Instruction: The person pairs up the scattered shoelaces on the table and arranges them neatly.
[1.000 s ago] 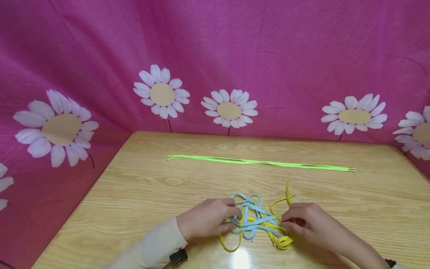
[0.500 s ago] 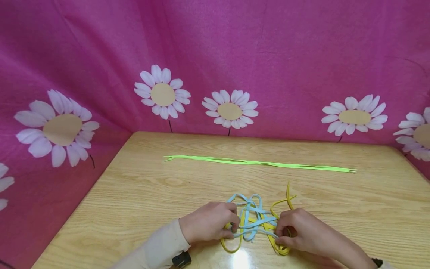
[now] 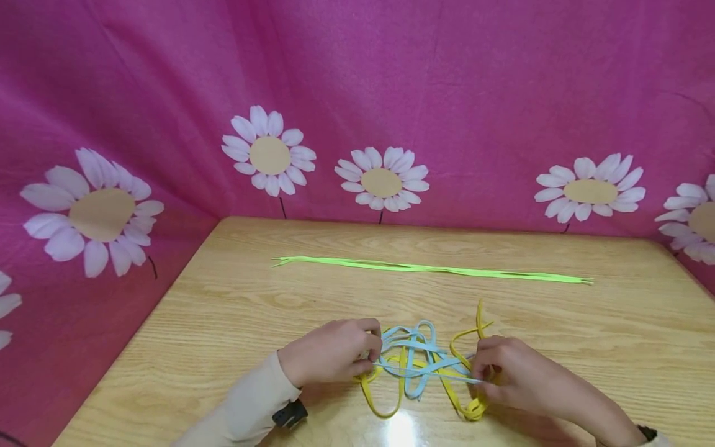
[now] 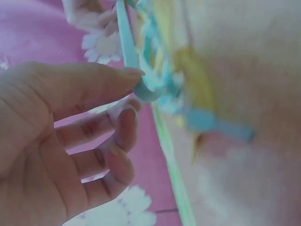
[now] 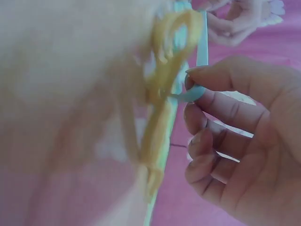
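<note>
Two flat shoelaces lie tangled on the table between my hands, one light blue and one yellow. My left hand (image 3: 335, 351) pinches the light blue shoelace (image 4: 126, 37) between thumb and index finger at the tangle's left side. On the right, my right hand (image 3: 519, 372) pinches the same blue lace (image 5: 202, 47), with a short bend below its thumb. One blue strand runs straight from hand to hand over the pile. The yellow shoelace (image 3: 403, 388) winds under the blue one, looping at the front left and bunching beside my right hand.
A neon green shoelace (image 3: 419, 269), folded into parallel strands, lies straight across the wooden table (image 3: 234, 298) beyond the tangle. Behind and to the left, a pink cloth (image 3: 475, 93) with printed daisies borders the table.
Over the last half second my hands have moved apart and slightly away from the table's front. The blue strand between them has gone from slack to straight, lying higher over the pile.
</note>
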Available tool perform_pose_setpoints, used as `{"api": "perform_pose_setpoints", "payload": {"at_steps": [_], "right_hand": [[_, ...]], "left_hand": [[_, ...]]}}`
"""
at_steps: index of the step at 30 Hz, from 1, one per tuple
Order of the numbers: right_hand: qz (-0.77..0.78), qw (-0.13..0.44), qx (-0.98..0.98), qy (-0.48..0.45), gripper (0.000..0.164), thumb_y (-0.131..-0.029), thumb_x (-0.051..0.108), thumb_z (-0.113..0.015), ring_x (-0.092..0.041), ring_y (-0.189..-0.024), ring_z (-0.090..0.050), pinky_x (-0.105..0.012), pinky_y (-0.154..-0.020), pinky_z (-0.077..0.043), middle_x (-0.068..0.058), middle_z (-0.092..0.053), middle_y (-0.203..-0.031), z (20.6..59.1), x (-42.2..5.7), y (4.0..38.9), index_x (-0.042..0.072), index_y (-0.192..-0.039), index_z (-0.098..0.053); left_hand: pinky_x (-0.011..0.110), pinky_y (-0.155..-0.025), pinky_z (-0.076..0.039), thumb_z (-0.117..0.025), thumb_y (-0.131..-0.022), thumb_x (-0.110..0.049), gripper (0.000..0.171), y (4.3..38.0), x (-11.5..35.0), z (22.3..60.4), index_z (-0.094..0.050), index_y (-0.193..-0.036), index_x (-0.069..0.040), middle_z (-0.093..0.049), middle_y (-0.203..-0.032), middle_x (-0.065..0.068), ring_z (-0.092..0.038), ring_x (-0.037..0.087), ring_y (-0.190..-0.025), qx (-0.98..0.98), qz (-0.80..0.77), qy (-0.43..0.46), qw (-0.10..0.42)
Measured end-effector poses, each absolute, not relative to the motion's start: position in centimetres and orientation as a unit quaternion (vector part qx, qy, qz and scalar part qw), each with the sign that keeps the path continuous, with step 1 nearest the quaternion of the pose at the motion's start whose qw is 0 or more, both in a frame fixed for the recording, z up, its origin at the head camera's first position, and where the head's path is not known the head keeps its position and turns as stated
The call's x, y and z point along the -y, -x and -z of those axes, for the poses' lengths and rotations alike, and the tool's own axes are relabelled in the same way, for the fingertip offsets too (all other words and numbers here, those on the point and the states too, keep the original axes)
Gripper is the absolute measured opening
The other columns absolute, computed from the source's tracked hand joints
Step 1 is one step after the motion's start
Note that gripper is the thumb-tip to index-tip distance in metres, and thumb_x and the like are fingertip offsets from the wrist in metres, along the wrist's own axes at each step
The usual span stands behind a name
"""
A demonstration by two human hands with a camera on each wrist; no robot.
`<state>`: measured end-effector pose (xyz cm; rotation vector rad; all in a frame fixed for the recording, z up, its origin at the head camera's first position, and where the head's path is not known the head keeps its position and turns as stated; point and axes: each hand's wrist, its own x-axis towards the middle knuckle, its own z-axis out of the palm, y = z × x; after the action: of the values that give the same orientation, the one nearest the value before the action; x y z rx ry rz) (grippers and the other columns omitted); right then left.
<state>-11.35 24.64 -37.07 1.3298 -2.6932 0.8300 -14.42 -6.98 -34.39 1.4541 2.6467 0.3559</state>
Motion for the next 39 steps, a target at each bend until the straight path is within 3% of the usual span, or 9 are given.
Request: {"api": "perform_pose_setpoints", "payload": {"at_steps": [4, 10, 22, 39], "right_hand": [[-0.256, 0.041, 0.860, -0.439, 0.024, -0.073, -0.001, -0.079, 0.004, -0.070, -0.044, -0.017, -0.056, -0.041, 0.019, -0.051, -0.079, 36.4, -25.7, 11.8, 0.020, -0.082, -0.071], [-0.254, 0.082, 0.853, -0.449, 0.028, -0.070, -0.001, -0.082, 0.006, -0.068, -0.043, -0.012, -0.056, -0.038, 0.019, -0.051, -0.078, 35.6, -27.0, 12.2, 0.022, -0.080, -0.070], [-0.226, 0.108, 0.876, -0.413, 0.028, -0.066, -0.001, -0.083, 0.008, -0.066, -0.043, -0.012, -0.055, -0.035, 0.022, -0.051, -0.078, 34.2, -29.1, 12.5, 0.022, -0.077, -0.072], [-0.205, 0.144, 0.885, -0.392, 0.034, -0.060, -0.002, -0.084, 0.009, -0.063, -0.040, -0.010, -0.052, -0.031, 0.023, -0.053, -0.076, 33.5, -31.4, 12.7, 0.025, -0.075, -0.071]], "left_hand": [[0.016, -0.065, -0.044, -0.073, -0.085, -0.006, 0.009, 15.0, 8.1, 33.6, -0.067, -0.082, -0.013, -0.056, -0.084, -0.006, -0.052, 0.004, -0.072, -0.870, -0.119, -0.477, 0.042], [0.017, -0.060, -0.039, -0.070, -0.083, 0.001, 0.023, 15.8, 9.4, 32.9, -0.056, -0.072, -0.015, -0.049, -0.070, -0.009, -0.044, 0.005, -0.064, -0.875, -0.122, -0.467, 0.044], [0.019, -0.057, -0.036, -0.064, -0.087, 0.005, 0.024, 16.3, 11.1, 31.6, -0.053, -0.075, -0.013, -0.044, -0.067, -0.006, -0.039, 0.007, -0.062, -0.890, -0.136, -0.432, 0.056], [0.020, -0.057, -0.036, -0.065, -0.084, 0.009, 0.025, 16.8, 12.7, 31.1, -0.052, -0.076, -0.012, -0.045, -0.068, -0.007, -0.041, 0.007, -0.063, -0.906, -0.142, -0.399, 0.012]]}}
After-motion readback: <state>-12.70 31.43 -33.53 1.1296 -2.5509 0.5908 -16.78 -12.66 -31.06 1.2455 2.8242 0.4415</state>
